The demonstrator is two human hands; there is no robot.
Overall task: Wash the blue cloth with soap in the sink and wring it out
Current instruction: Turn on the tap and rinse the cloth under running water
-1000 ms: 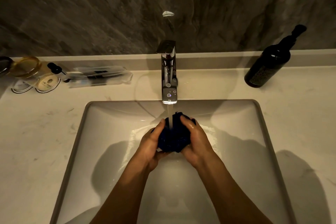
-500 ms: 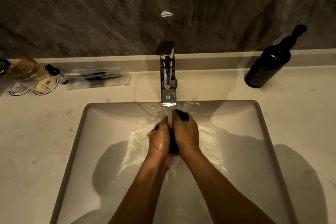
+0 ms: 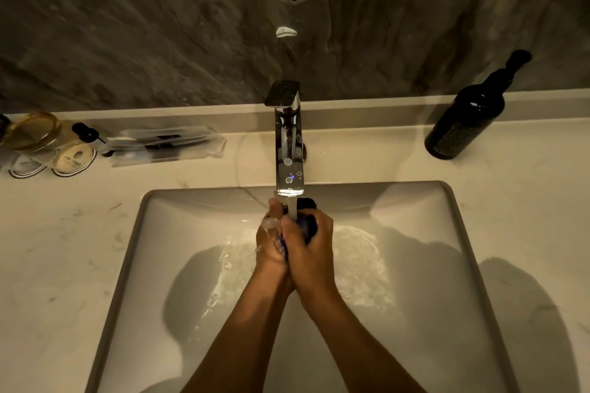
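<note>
Since a second ago the hands have closed together, and the blue cloth (image 3: 309, 226), then an open bundle, is now mostly hidden between the palms. The left hand (image 3: 271, 242) presses flat against it; the right hand (image 3: 308, 252) wraps over it, both clamped under the faucet (image 3: 289, 150) stream above the sink (image 3: 134, 252). Soaked, the cloth is probably heavy, limp and slick; for wringing, gripping its two ends seems best.
</note>
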